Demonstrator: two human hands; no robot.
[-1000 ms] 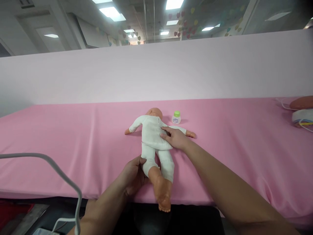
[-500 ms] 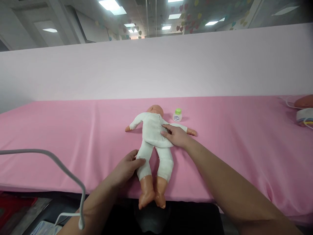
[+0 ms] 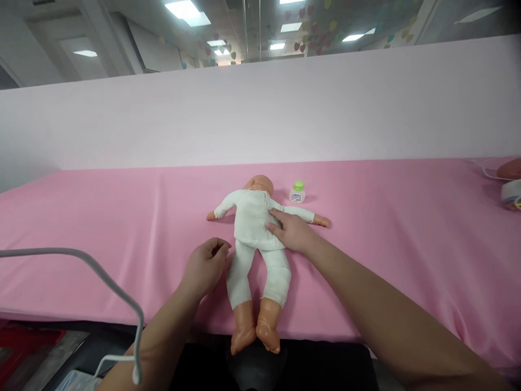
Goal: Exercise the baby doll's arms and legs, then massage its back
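Doll (image 3: pixel 256 239): soft cloth body, judged light; pressed flat by right hand (image 3: pixel 291 233); left hand (image 3: pixel 205 266) loosely curled, empty; best gripped at torso.

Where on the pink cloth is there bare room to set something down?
Bare pink cloth spreads wide to the left of the baby doll in white clothes, and also between the small green-capped bottle and the cabled items at the right edge. It is crowded around the doll, where the left hand and right hand are.
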